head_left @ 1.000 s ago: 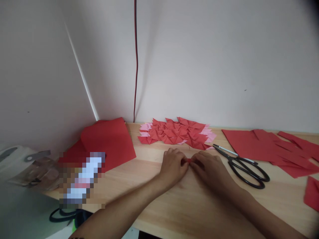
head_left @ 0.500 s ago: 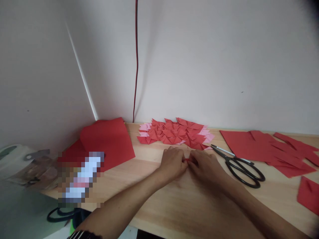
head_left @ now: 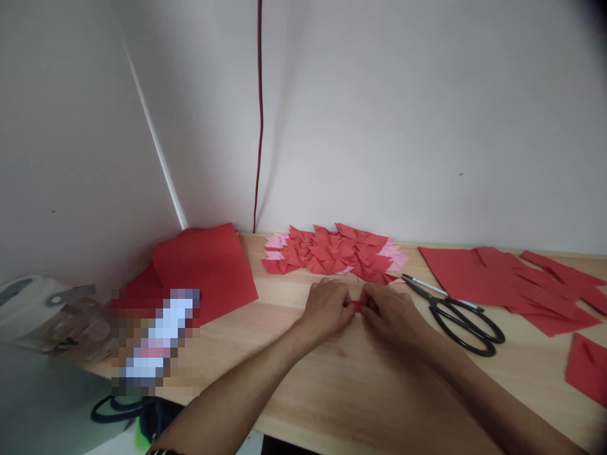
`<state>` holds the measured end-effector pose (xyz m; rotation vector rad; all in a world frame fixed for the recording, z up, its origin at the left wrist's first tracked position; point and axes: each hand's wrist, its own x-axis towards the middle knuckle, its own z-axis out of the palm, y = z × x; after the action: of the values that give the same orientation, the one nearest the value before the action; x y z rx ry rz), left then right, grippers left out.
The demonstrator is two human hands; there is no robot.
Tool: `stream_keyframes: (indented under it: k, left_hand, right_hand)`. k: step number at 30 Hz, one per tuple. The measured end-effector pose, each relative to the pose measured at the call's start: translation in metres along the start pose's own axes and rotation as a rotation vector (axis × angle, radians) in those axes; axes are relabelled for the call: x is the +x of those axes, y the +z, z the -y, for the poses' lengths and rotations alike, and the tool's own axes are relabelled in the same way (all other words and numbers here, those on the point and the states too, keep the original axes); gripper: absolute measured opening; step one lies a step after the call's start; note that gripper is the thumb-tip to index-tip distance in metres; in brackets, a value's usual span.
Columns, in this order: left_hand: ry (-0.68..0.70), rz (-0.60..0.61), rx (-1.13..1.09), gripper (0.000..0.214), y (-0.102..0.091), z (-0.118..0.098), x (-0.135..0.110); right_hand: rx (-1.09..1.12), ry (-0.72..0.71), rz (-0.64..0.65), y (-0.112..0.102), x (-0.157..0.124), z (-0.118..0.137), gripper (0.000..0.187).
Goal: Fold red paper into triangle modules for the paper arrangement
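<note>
Both my hands meet at the middle of the wooden table (head_left: 332, 392). My left hand (head_left: 327, 308) and my right hand (head_left: 393, 313) have their fingers curled and pinch a small piece of red paper (head_left: 358, 306) between them; most of it is hidden by the fingers. Just behind the hands lies a pile of folded red and pink paper pieces (head_left: 334, 253).
Black scissors (head_left: 455, 313) lie to the right of my right hand. Cut red sheets (head_left: 512, 281) spread at the right, a large red sheet (head_left: 203, 268) at the left by the wall corner. A red cable (head_left: 258, 114) hangs down the wall. Clutter sits at the far left.
The hands have stayed together on the small red paper, with only slight finger shifts. The view moved a little.
</note>
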<state>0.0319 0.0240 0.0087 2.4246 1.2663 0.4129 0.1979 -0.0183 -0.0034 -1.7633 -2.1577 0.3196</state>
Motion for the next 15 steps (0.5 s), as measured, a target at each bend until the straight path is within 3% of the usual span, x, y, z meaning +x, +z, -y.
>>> stream_keyframes:
  k: [15]
  left_hand:
    - [0.038, -0.033, 0.046, 0.006, -0.0004, -0.0013, -0.0054]
  right_hand:
    - [0.025, -0.04, -0.054, 0.0001, -0.0028, -0.0014, 0.014]
